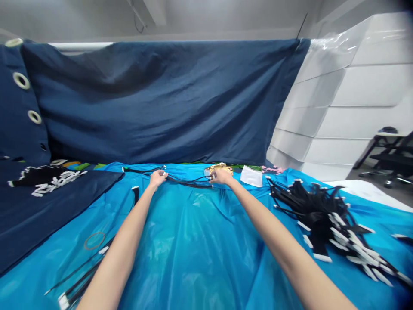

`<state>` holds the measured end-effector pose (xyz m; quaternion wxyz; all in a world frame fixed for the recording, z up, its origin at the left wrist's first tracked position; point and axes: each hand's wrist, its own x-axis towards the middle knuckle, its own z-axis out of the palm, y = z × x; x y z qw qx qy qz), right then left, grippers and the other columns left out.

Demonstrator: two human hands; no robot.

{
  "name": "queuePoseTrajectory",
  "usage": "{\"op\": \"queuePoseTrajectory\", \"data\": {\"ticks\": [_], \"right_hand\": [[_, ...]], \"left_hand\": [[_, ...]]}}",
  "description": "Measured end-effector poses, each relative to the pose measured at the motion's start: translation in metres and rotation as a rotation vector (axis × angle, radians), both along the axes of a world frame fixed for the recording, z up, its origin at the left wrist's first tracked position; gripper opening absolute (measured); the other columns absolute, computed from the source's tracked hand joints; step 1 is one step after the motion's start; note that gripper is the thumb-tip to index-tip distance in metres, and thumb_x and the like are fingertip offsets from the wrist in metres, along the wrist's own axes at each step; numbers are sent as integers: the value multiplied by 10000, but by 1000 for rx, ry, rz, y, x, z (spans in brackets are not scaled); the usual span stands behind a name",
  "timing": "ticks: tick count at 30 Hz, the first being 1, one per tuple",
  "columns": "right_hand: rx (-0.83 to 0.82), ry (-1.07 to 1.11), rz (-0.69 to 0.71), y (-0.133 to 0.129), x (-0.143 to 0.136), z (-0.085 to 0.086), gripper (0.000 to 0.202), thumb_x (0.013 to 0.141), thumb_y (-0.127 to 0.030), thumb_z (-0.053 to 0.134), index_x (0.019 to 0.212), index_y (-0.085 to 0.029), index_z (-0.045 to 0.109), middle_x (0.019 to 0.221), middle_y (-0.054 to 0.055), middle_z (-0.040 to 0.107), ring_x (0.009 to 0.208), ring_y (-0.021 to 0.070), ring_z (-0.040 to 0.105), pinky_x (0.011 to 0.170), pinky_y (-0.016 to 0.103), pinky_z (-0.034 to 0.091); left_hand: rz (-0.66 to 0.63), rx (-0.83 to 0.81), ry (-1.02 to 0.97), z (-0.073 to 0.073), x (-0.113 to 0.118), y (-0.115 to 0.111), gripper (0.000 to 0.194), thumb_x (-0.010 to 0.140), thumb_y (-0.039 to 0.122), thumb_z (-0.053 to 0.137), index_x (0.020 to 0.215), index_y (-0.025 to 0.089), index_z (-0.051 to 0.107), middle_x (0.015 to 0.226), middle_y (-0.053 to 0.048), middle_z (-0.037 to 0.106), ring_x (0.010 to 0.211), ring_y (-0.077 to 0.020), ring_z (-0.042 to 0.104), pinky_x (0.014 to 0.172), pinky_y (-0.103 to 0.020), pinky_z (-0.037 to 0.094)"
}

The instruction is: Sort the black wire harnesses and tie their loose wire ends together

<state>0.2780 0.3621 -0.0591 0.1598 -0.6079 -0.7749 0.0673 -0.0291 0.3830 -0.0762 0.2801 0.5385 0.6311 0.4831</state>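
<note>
Both arms reach far across the blue sheet toward thin black cables [187, 182] with small white ends. My left hand [158, 178] is closed, thumb against fingers, on the cables near their middle. My right hand [221, 176] is closed on the cables' right stretch, its fingertips partly hidden. The cables run between the hands and past the left one. Right behind my right hand lies a gold-coloured packet [229, 168], partly covered by it. A small white sheet or pouch [251, 176] lies to its right.
A large pile of black cables with white connectors [318, 211] lies at right. More cables [84, 275] lie beside my left forearm, near a brown rubber band [94, 240]. Another bundle [58, 178] rests on dark cloth. A navy curtain [167, 99] and stacked white boxes [348, 103] stand behind.
</note>
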Motion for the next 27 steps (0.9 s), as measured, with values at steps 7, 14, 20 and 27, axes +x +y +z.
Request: {"op": "queuePoseTrajectory", "data": {"ticks": [7, 14, 20, 27], "right_hand": [[173, 239, -103, -76, 37, -22, 381, 810, -273, 481, 1166, -149, 536, 1113, 91, 586, 892, 179, 592, 839, 289, 421], [173, 455, -128, -140, 42, -45, 307, 809, -255, 459, 1045, -125, 605, 927, 68, 659, 747, 161, 628, 743, 273, 472], [219, 561, -61, -165, -1, -52, 322, 841, -277, 399, 1061, -141, 592, 908, 51, 664, 733, 133, 633, 737, 242, 482], [350, 182, 90, -188, -13, -67, 313, 843, -214, 403, 1084, -198, 604, 1093, 58, 612, 977, 182, 594, 834, 274, 456]], "left_hand": [[-54, -59, 504, 24, -61, -52, 167, 570, 244, 694, 718, 186, 644, 984, -94, 651, 1107, -291, 493, 915, -309, 362], [14, -286, 815, 0, -74, -118, 236, 652, 369, 638, 682, 137, 613, 872, -191, 637, 951, -347, 570, 802, -391, 409], [74, -314, 963, -9, -62, -139, 296, 748, 305, 557, 947, 89, 595, 1065, -252, 570, 993, -350, 554, 768, -369, 419], [158, -231, 1060, -15, -49, -159, 348, 823, 343, 441, 1036, 107, 582, 1146, -206, 522, 1081, -312, 479, 833, -359, 394]]}}
